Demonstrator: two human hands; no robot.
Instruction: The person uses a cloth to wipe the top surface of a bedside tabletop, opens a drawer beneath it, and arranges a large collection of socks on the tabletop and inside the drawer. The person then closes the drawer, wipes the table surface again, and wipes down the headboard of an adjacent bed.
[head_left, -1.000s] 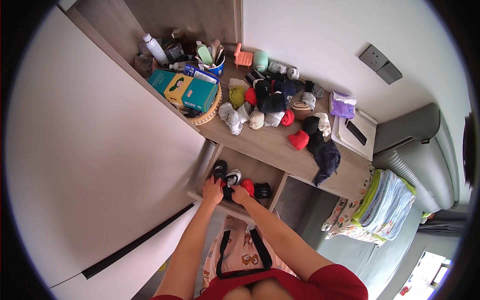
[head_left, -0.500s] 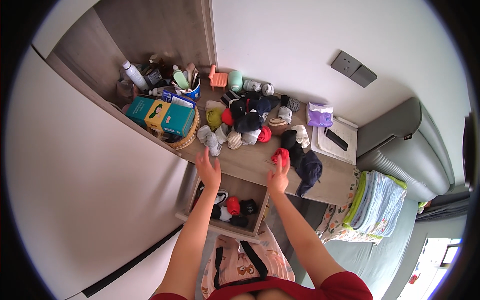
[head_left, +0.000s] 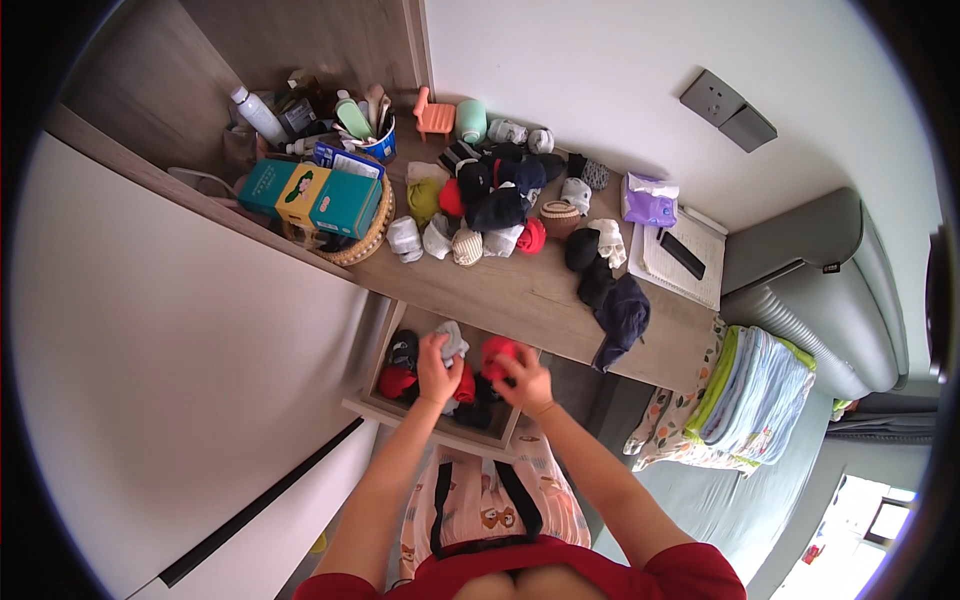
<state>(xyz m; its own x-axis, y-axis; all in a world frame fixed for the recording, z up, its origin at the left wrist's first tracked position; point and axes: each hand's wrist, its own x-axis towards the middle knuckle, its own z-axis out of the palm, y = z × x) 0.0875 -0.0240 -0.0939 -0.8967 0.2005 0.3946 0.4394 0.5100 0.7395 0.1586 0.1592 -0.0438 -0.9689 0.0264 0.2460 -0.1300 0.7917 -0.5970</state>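
Both my hands are over the open drawer below the tabletop. My left hand is closed on a light grey rolled sock inside the drawer's far part. A red rolled sock is gripped in the fingers of my right hand, at the drawer's right side. Rolled socks lie in the drawer: a black one with a white edge, a red one and dark ones. My hands partly hide these. Behind, a heap of rolled socks covers the middle of the tabletop.
A round woven basket holds a teal box and bottles at the left. Along the back stand a small orange chair and a mint-green jar. Dark socks, a purple packet and a phone on a notebook lie right.
My hands have come down from the tabletop to the drawer. A grey rolled sock from the left and the red one from the right have left the tabletop and are in my hands.
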